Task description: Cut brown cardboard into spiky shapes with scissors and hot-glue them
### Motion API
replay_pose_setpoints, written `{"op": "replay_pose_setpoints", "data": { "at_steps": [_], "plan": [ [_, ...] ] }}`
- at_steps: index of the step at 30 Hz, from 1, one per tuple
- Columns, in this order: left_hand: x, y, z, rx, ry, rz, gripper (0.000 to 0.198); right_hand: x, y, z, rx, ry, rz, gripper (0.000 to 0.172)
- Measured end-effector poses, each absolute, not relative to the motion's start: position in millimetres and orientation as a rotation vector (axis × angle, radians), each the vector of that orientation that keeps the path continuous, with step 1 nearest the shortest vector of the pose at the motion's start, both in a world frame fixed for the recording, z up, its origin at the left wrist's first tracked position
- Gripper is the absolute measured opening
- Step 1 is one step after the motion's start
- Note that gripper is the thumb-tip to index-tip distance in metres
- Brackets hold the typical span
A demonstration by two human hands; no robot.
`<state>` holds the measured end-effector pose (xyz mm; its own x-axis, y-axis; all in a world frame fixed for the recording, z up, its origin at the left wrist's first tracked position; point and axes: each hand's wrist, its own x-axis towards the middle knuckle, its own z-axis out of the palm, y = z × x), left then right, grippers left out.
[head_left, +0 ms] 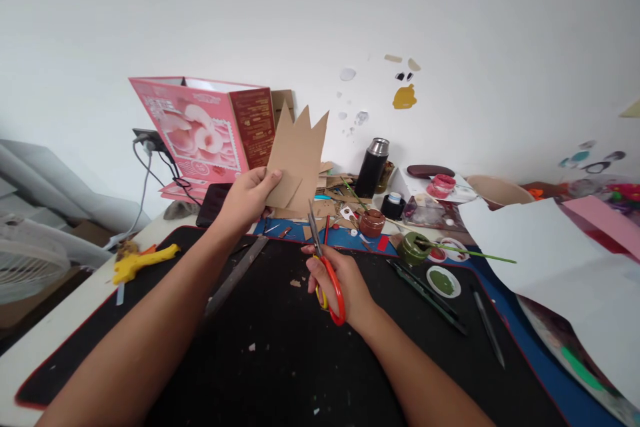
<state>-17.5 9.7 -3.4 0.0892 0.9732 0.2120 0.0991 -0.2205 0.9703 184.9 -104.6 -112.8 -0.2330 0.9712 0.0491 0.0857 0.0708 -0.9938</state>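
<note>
My left hand point(255, 193) pinches a brown cardboard piece point(300, 147) whose top edge is cut into pointed spikes. A smaller cardboard rectangle point(285, 188) lies against its lower front, under my thumb. My right hand point(345, 280) is closed round the scissors point(337, 293), which have red and yellow handles. Their blades point up, just below the cardboard's lower right edge. Whether the blade tips touch the cardboard I cannot tell. Both hands are above a black mat point(270, 347).
A steel ruler point(237, 273) and a yellow glue gun point(143, 264) lie at left. A pink box point(200, 127) stands behind. Further right are a black thermos point(373, 167), an open green paint jar point(414, 248), a dish of green paint point(443, 281) and pens point(430, 297).
</note>
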Motion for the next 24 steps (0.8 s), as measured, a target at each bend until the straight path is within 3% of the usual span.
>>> {"op": "replay_pose_setpoints", "data": {
  "at_steps": [24],
  "plan": [
    [-15.1,8.4,-1.4,1.531,1.151,1.231,0.031,186.6,-105.2,-110.5,-1.09,-1.49,1.261,0.06]
  ]
}}
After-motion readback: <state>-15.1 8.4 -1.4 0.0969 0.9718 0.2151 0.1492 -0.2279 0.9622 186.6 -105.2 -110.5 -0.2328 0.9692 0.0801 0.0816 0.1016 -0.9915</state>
